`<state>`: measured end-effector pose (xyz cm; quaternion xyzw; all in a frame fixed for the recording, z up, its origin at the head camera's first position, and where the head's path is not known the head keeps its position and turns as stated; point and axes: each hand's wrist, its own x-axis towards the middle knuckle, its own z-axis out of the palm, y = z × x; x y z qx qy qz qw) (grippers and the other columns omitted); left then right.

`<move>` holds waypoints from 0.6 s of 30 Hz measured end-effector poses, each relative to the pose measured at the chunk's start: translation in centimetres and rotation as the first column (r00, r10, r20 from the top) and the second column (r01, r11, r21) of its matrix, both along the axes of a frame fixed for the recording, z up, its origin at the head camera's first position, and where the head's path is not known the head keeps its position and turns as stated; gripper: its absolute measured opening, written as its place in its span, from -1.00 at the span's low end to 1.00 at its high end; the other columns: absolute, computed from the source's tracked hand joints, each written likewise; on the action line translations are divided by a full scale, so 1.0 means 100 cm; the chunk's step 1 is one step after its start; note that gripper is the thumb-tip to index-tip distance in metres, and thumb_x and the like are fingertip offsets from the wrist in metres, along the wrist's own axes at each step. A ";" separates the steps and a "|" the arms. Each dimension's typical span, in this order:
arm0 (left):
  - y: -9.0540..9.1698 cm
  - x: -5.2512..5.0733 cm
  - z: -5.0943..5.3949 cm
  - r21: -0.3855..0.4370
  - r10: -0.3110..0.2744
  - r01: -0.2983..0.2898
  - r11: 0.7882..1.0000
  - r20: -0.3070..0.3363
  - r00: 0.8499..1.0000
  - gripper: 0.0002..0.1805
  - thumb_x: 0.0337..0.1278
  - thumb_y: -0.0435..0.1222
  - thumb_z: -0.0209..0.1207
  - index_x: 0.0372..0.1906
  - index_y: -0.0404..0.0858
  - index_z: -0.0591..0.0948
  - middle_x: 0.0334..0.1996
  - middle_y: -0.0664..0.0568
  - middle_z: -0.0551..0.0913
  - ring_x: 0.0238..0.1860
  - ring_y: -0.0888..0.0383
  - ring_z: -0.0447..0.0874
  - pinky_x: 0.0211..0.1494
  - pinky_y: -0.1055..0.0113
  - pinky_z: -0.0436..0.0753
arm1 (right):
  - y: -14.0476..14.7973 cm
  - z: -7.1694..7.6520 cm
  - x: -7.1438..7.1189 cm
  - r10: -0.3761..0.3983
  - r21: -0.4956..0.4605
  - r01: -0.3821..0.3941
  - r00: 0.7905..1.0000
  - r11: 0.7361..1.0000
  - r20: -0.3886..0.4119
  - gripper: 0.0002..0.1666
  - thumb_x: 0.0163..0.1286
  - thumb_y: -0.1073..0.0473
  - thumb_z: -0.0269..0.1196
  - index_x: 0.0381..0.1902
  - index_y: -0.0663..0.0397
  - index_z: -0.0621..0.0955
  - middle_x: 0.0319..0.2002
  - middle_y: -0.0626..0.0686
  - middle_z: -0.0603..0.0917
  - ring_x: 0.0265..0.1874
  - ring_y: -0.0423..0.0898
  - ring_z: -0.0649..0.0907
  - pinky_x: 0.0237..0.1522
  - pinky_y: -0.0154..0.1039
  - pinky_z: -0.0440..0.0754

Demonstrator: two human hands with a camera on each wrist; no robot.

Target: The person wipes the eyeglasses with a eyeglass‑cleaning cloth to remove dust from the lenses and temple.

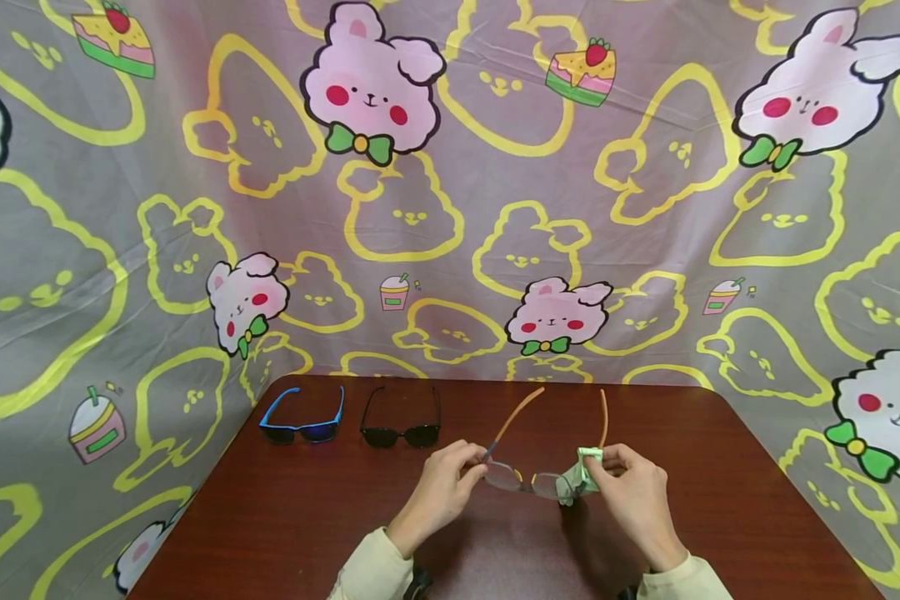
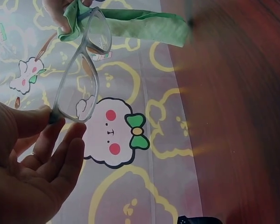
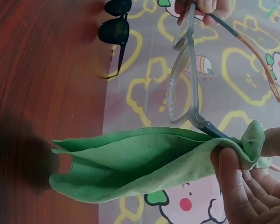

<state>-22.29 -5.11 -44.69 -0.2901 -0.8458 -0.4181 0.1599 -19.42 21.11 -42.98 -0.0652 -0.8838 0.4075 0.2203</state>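
Note:
A pair of clear-framed eyeglasses (image 1: 531, 482) with orange temple tips is held above the table between both hands, temples pointing away. My left hand (image 1: 442, 487) pinches the frame at its left hinge corner between thumb and fingers, as the left wrist view shows the left hand (image 2: 42, 158) up close. My right hand (image 1: 636, 493) grips a light green cloth (image 1: 591, 468) folded around the right temple near the hinge. In the right wrist view the cloth (image 3: 130, 163) hangs loose beyond the thumb and fingers, below the lens. The cloth covers part of that temple.
Blue-framed sunglasses (image 1: 300, 431) and black sunglasses (image 1: 401, 437) stand unfolded at the back left of the dark brown table (image 1: 292, 508). A patterned curtain (image 1: 450, 192) with cartoon bunnies surrounds the table at the back and sides.

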 end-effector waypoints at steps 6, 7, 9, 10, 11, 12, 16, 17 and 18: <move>-0.002 0.001 -0.006 0.009 -0.001 0.001 1.000 -0.036 0.999 -0.91 0.08 -0.41 0.27 -0.29 -0.21 0.64 -0.43 0.19 0.56 -0.45 0.36 0.49 -0.38 0.47 0.49 | 0.000 -0.002 -0.001 -0.003 0.000 0.003 1.000 1.000 -0.012 -0.87 0.16 0.13 0.37 -0.45 0.07 0.67 -0.53 -0.07 0.67 -0.57 -0.23 0.61 -0.55 -0.35 0.47; -0.002 0.000 -0.007 0.012 -0.001 0.002 1.000 -0.044 0.999 -0.91 0.07 -0.41 0.27 -0.30 -0.22 0.64 -0.44 0.19 0.56 -0.45 0.35 0.51 -0.37 0.47 0.50 | 0.000 -0.002 -0.001 -0.004 0.001 0.004 1.000 1.000 -0.014 -0.87 0.16 0.13 0.37 -0.45 0.06 0.67 -0.54 -0.08 0.67 -0.58 -0.24 0.61 -0.55 -0.35 0.47; -0.003 0.001 -0.009 0.017 -0.002 0.003 1.000 -0.054 0.999 -0.92 0.05 -0.42 0.28 -0.32 -0.23 0.64 -0.44 0.18 0.57 -0.43 0.35 0.53 -0.36 0.47 0.52 | 0.000 -0.003 -0.001 -0.004 0.005 0.004 1.000 1.000 -0.018 -0.86 0.16 0.12 0.37 -0.46 0.06 0.67 -0.54 -0.09 0.66 -0.58 -0.24 0.60 -0.55 -0.35 0.47; -0.004 0.001 -0.009 0.019 -0.003 0.005 1.000 -0.059 0.998 -0.92 0.06 -0.41 0.27 -0.32 -0.22 0.64 -0.44 0.18 0.57 -0.42 0.35 0.54 -0.35 0.47 0.52 | 0.000 -0.003 -0.001 -0.004 0.006 0.004 1.000 1.000 -0.021 -0.86 0.16 0.12 0.37 -0.46 0.06 0.67 -0.55 -0.09 0.66 -0.58 -0.24 0.60 -0.55 -0.35 0.47; -0.004 0.001 -0.009 0.019 -0.006 0.007 1.000 -0.059 0.998 -0.93 0.07 -0.40 0.27 -0.32 -0.20 0.64 -0.44 0.19 0.57 -0.42 0.35 0.54 -0.36 0.47 0.52 | 0.001 -0.003 -0.002 -0.004 0.006 0.004 1.000 1.000 -0.022 -0.86 0.16 0.12 0.37 -0.46 0.06 0.67 -0.55 -0.09 0.66 -0.59 -0.24 0.60 -0.55 -0.35 0.47; -0.005 0.001 -0.009 0.020 -0.009 0.010 1.000 -0.061 0.998 -0.93 0.08 -0.40 0.27 -0.32 -0.19 0.64 -0.44 0.19 0.57 -0.42 0.35 0.54 -0.36 0.47 0.52 | 0.001 -0.003 -0.002 -0.005 0.004 0.005 1.000 1.000 -0.023 -0.86 0.16 0.12 0.37 -0.46 0.06 0.67 -0.55 -0.09 0.66 -0.59 -0.24 0.60 -0.55 -0.35 0.47; -0.006 0.000 -0.009 0.012 -0.013 0.013 1.000 -0.049 0.999 -0.91 0.09 -0.38 0.26 -0.33 -0.13 0.64 -0.43 0.22 0.56 -0.45 0.38 0.49 -0.38 0.49 0.49 | 0.001 -0.002 -0.002 -0.005 0.003 0.005 1.000 1.000 -0.019 -0.85 0.16 0.12 0.37 -0.46 0.07 0.66 -0.55 -0.08 0.66 -0.58 -0.23 0.60 -0.56 -0.35 0.47; -0.007 0.000 -0.009 0.010 -0.013 0.013 1.000 -0.043 0.999 -0.91 0.09 -0.38 0.26 -0.33 -0.12 0.64 -0.43 0.23 0.55 -0.46 0.39 0.47 -0.39 0.49 0.47 | 0.001 -0.002 -0.002 -0.005 0.004 0.005 1.000 1.000 -0.014 -0.85 0.16 0.11 0.37 -0.46 0.07 0.66 -0.56 -0.08 0.66 -0.58 -0.23 0.60 -0.56 -0.34 0.47; -0.007 -0.001 -0.009 0.007 -0.013 0.013 1.000 -0.040 0.999 -0.91 0.08 -0.38 0.27 -0.33 -0.12 0.64 -0.43 0.23 0.55 -0.47 0.39 0.46 -0.40 0.49 0.47 | 0.001 -0.002 -0.002 -0.005 0.005 0.005 1.000 1.000 -0.009 -0.84 0.16 0.11 0.37 -0.46 0.07 0.66 -0.56 -0.08 0.66 -0.58 -0.22 0.60 -0.56 -0.34 0.47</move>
